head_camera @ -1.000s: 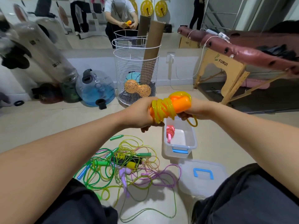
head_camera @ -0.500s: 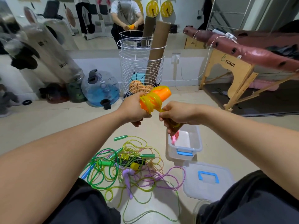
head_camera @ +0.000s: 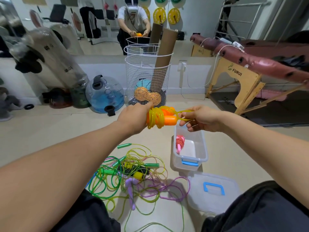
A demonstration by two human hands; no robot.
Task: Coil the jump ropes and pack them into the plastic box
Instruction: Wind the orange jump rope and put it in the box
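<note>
My left hand grips an orange-handled jump rope with yellow cord wound round its two handles, held above the floor. My right hand pinches a loose loop of the yellow cord to the right of the handles. Below my right hand stands the open clear plastic box with blue latches; a coiled pink rope lies inside at its far left. A tangle of green, yellow, purple and black jump ropes lies on the floor between my knees.
The box lid with a blue handle lies on the floor near my right knee. A white wire basket with cardboard tubes, a blue water bag and a folding massage table stand further back by a mirrored wall.
The bundle turned from upright to level. My right hand left the cord under the handles and now pulls a loop out to the right. The camera view tilted downward a little.
</note>
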